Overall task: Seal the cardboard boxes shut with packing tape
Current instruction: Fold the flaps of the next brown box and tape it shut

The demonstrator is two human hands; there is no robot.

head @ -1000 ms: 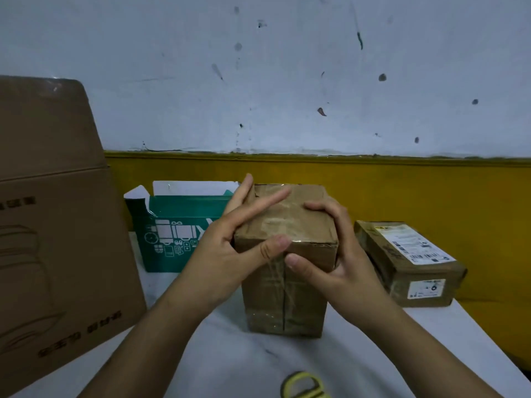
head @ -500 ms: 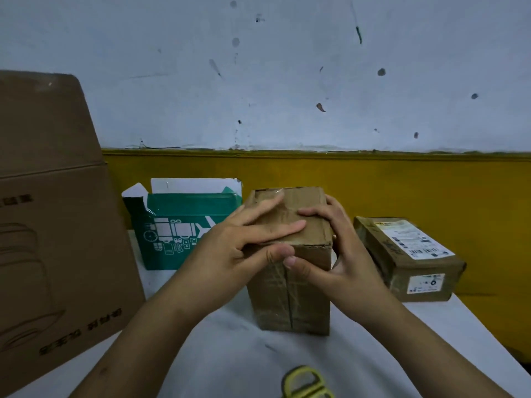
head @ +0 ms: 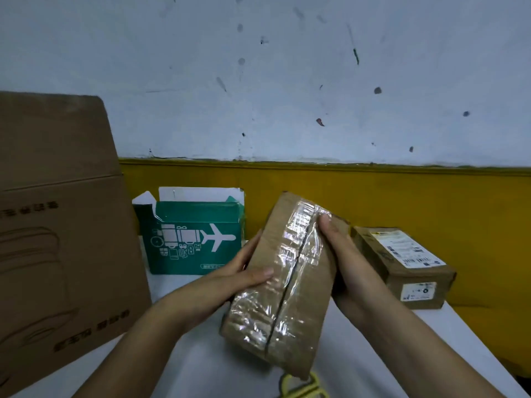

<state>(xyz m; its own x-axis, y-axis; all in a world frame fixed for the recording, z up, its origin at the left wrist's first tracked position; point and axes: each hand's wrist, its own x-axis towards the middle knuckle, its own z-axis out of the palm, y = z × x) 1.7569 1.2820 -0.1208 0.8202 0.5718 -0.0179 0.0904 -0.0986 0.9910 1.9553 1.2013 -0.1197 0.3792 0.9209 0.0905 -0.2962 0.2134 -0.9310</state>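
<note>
A small box (head: 311, 304) of brown cardboard is held in both hands in front of the person, above the near part of a white table (head: 186, 369). It is tilted, with its top end leaning away and to the right, and one long face is turned up toward the camera. Clear, glossy tape (head: 296, 234) runs the whole length of that face, over the dark seam where the flaps meet, and it looks wrinkled in places. The left hand (head: 238, 278) grips the box's left side, with the thumb lying flat across the taped face and the fingers wrapped round behind. The right hand (head: 343, 262) grips the right side, with the thumb pressed on the tape near the top of the seam and the fingers hidden behind the box. Whether the box's lower end touches the table cannot be told. Just below that end, the yellow handles of a pair of scissors (head: 301, 387) lie on the table, partly covered by the box. On the left stands a big box (head: 60, 239) of brown cardboard with dark printing on its side. Behind the left hand is a green box (head: 192, 225), open at the top, printed with a white airplane. To the right, near the wall (head: 316, 81), lies a closed parcel (head: 402, 268) with white labels on its top and front.
</note>
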